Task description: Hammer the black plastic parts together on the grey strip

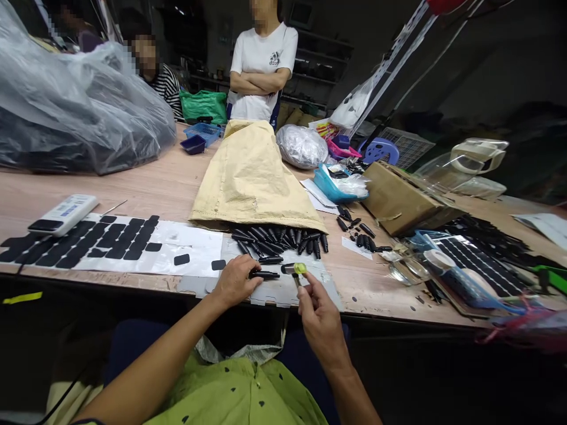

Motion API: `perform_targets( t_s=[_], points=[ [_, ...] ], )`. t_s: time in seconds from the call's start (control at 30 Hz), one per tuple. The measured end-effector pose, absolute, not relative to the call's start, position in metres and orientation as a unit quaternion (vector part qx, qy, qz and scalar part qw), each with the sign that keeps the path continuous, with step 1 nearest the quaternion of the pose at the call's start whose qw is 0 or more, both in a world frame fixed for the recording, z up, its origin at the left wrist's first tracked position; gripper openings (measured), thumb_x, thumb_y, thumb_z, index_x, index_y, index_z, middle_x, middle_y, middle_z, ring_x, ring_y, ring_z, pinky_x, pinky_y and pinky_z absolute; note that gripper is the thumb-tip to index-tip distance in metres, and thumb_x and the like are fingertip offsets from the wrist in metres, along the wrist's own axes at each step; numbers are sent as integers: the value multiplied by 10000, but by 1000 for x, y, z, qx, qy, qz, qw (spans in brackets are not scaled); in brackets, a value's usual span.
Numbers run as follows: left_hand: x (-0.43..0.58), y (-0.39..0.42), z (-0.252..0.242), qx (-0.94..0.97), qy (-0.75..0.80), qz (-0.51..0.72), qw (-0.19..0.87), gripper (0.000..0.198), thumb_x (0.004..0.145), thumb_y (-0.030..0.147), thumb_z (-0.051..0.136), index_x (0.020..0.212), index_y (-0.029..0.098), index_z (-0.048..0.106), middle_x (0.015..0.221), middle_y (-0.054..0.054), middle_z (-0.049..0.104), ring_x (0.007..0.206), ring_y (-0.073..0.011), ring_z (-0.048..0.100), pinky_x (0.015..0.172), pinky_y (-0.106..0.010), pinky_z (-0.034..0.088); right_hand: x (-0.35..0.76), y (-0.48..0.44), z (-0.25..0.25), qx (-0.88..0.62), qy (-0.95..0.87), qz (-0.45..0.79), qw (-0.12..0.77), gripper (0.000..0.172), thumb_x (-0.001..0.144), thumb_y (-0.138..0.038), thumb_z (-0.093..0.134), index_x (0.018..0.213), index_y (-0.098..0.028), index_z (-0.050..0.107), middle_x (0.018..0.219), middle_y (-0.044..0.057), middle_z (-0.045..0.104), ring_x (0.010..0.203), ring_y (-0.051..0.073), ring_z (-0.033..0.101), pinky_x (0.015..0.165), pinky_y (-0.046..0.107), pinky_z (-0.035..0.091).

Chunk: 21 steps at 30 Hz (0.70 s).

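My left hand [236, 281] is closed, its fingertips pinching a slim black pen-shaped tube [268, 275] that lies level just above the table edge. My right hand [322, 316] is raised beside it, index finger and thumb pinched. At the index fingertip is a yellow-green piece [300, 268], with a small black sticker [287, 268] sticking out to the left; a thin stem below it is too small to name. Several more black tubes [283, 236] lie in a heap behind both hands, at the mouth of a tan sack [252, 177]. A white sheet of black stickers [168, 236] lies to the left.
A white device [64, 213] rests on the sheet's left end. A big clear plastic bag [84, 112] covers the back left. To the right are a cardboard box [401, 192], loose tubes [365, 242] and tape rolls [440, 261]. A person with folded arms [263, 77] stands across the table.
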State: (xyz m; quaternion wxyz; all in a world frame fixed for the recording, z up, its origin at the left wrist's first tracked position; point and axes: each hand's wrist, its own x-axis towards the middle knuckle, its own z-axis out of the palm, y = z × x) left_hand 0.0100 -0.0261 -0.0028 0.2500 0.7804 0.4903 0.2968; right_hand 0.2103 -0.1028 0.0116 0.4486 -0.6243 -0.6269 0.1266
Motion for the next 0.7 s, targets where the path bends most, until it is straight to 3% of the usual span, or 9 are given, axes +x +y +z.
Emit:
perform_targets(
  t_s=[0.17, 0.43, 0.7],
  points=[
    [9, -25, -3, 783, 487, 287, 261, 107, 786, 194, 697, 891, 206, 680, 869, -29, 624, 879, -202, 580, 776, -320, 447, 194, -112, 5, -604, -660, 155, 419, 357, 968, -312, 489, 1270, -197, 641, 1118, 109, 695, 1002, 217, 659, 858, 349, 542],
    [9, -21, -5, 784, 481, 286, 269, 99, 807, 216, 676, 904, 210, 692, 850, -25, 606, 859, -193, 568, 770, -321, 446, 185, -106, 4, -599, -681, 92, 412, 328, 989, -272, 461, 1244, -204, 656, 1010, 102, 691, 936, 214, 661, 819, 342, 542],
    [9, -21, -1, 780, 485, 275, 284, 102, 795, 212, 685, 896, 214, 698, 860, -28, 614, 865, -198, 577, 769, -319, 452, 179, -105, 10, -584, -682, 111, 425, 307, 983, -244, 482, 1240, -203, 646, 1025, 96, 682, 959, 205, 651, 842, 329, 534]
  ],
)
